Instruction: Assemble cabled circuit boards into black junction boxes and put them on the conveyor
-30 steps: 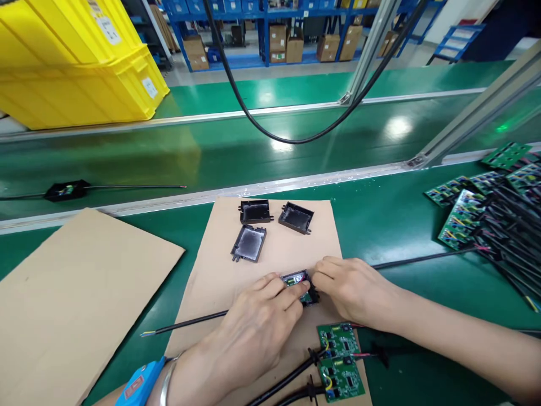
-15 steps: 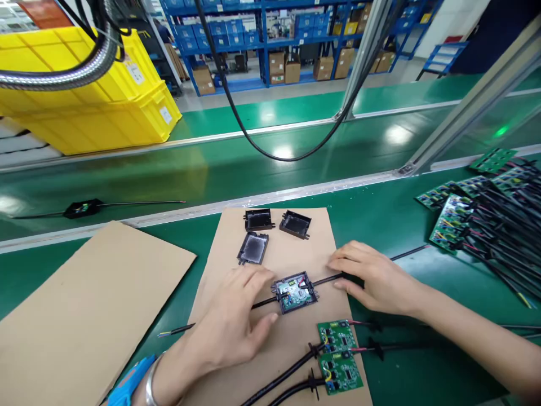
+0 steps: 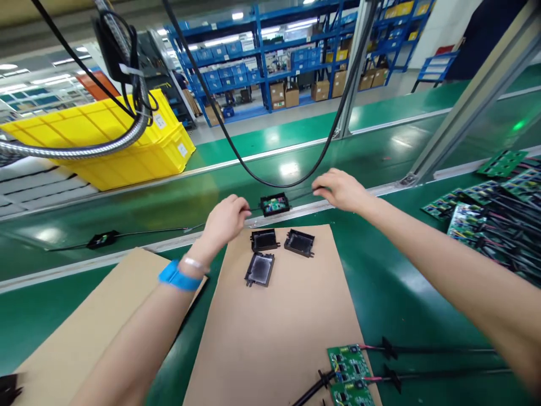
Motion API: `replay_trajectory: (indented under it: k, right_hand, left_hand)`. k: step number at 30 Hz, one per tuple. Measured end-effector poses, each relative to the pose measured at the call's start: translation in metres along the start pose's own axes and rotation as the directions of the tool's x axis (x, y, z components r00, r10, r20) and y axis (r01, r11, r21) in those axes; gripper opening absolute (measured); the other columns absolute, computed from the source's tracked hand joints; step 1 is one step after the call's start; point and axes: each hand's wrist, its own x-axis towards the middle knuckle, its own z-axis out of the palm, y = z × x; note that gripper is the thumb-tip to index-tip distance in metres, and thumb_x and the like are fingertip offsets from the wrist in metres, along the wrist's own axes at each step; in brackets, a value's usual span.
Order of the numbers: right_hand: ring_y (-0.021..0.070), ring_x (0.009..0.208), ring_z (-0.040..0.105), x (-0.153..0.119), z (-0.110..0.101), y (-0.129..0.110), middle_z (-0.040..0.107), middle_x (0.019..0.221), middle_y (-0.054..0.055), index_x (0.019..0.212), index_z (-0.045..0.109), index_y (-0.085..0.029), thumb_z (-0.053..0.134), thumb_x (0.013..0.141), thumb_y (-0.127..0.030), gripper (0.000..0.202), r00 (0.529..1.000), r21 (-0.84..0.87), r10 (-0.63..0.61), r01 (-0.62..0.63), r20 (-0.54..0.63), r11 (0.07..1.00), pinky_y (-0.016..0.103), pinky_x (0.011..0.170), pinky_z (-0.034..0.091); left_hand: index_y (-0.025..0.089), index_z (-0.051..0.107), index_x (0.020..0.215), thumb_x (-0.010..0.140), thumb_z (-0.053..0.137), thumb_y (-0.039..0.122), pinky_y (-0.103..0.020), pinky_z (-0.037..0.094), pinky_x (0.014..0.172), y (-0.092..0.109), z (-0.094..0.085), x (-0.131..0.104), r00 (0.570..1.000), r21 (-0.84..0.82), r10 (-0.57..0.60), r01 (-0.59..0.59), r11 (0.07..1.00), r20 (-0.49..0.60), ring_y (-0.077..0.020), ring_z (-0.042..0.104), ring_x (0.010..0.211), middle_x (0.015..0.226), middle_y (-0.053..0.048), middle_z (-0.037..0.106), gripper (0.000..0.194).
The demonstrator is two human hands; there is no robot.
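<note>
Over the edge of the green belt hangs a black plastic case (image 3: 275, 205) with a green circuit board in it and a cable out of each side. My left hand (image 3: 226, 219) is closed on the cable left of the case. On the other side, my right hand (image 3: 337, 189) pinches the right-hand cable. Nearer to me, three black cases without boards, one of them a case with a whitish floor (image 3: 260, 269), lie on a cardboard sheet (image 3: 274, 332). Two green circuit boards (image 3: 350, 363) with black cables lie at the sheet's lower right.
Several wired boards (image 3: 499, 220) are heaped at the right. Another cased board (image 3: 102, 239) lies on the belt at left, near yellow bins (image 3: 139, 163). A black cable (image 3: 270, 184) loops down ahead; a metal post (image 3: 473, 96) stands right.
Both hands have moved forward from the cardboard to the belt's edge, carrying the cased board by its cables. The camera view has tilted up somewhat.
</note>
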Motion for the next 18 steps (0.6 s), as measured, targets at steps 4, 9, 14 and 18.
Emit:
replay_trajectory:
  k: [4, 9, 14, 18]
  right_hand:
    - [0.0342, 0.108, 0.048, 0.025, 0.016, 0.001, 0.065, 0.116, 0.017, 0.109, 0.068, -0.012, 0.051, 0.093, -0.025, 0.027, 0.999, -0.012, 0.031, -0.03, 0.04, 0.999, 0.048, 0.088, 0.037]
    - [0.0282, 0.101, 0.053, -0.032, 0.037, -0.065, 0.067, 0.109, 0.012, 0.113, 0.066, -0.015, 0.053, 0.092, -0.046, 0.039, 0.993, 0.075, -0.047, 0.039, 0.112, 0.996, 0.042, 0.088, 0.041]
    - [0.0353, 0.103, 0.047, -0.066, 0.052, -0.1, 0.06, 0.116, 0.022, 0.119, 0.059, -0.004, 0.058, 0.084, -0.026, 0.041, 0.993, 0.097, -0.04, 0.029, 0.107, 0.995, 0.052, 0.088, 0.041]
    - [0.0298, 0.103, 0.048, -0.078, 0.053, -0.098, 0.064, 0.093, 0.013, 0.092, 0.066, -0.013, 0.051, 0.077, -0.005, 0.023, 0.98, 0.183, -0.145, 0.119, 0.136, 0.976, 0.044, 0.088, 0.044]
  left_hand:
    - [0.015, 0.061, 0.109, 0.088, 0.053, 0.018, -0.05, 0.04, 0.096, -0.012, 0.028, 0.028, 1.0, -0.019, -0.021, 0.021, 1.0, -0.01, -0.0332, 0.053, 0.113, 0.116, -0.015, 0.058, 0.024]
    - [0.019, 0.058, 0.123, 0.089, 0.056, 0.039, -0.044, 0.042, 0.102, -0.003, 0.045, -0.028, 0.988, -0.182, 0.12, -0.102, 0.978, 0.094, -0.0277, 0.054, 0.118, 0.126, -0.011, 0.059, 0.039]
    - [0.018, 0.056, 0.128, 0.085, 0.063, 0.043, -0.047, 0.041, 0.103, 0.009, 0.047, -0.048, 0.986, -0.255, 0.122, -0.09, 0.963, 0.11, -0.0299, 0.055, 0.119, 0.128, -0.012, 0.061, 0.05]
    - [0.015, 0.055, 0.129, 0.089, 0.059, 0.042, -0.049, 0.039, 0.104, 0.012, 0.053, -0.048, 0.991, -0.276, 0.112, -0.089, 0.957, 0.068, -0.0308, 0.054, 0.12, 0.128, -0.014, 0.061, 0.048]
